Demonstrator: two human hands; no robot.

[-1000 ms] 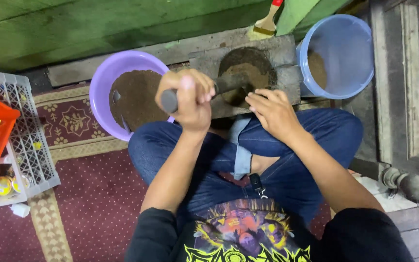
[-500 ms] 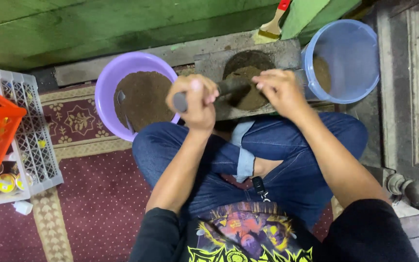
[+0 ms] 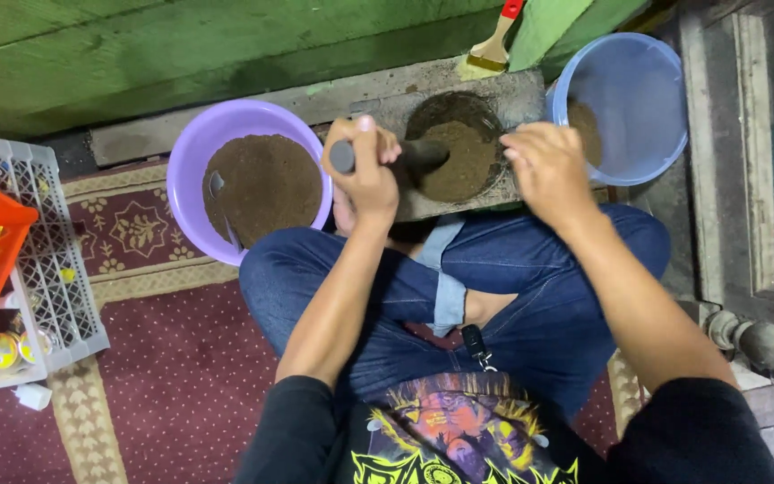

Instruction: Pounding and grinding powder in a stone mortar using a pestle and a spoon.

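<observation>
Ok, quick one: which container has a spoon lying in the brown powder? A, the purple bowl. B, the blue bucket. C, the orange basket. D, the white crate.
A: the spoon lies in the brown powder inside the purple bowl, left of the left hand, while the blue bucket shows only a little powder and no utensil.

Evenly lit from above, moderately bright | soft shadow under left hand [image 3: 365, 175] and right hand [image 3: 548, 170], across lap | dim beyond right hand, far right edge | faint sheen on bowl [image 3: 192, 157] rim | sharp focus, slight wide-angle stretch at edges
</observation>
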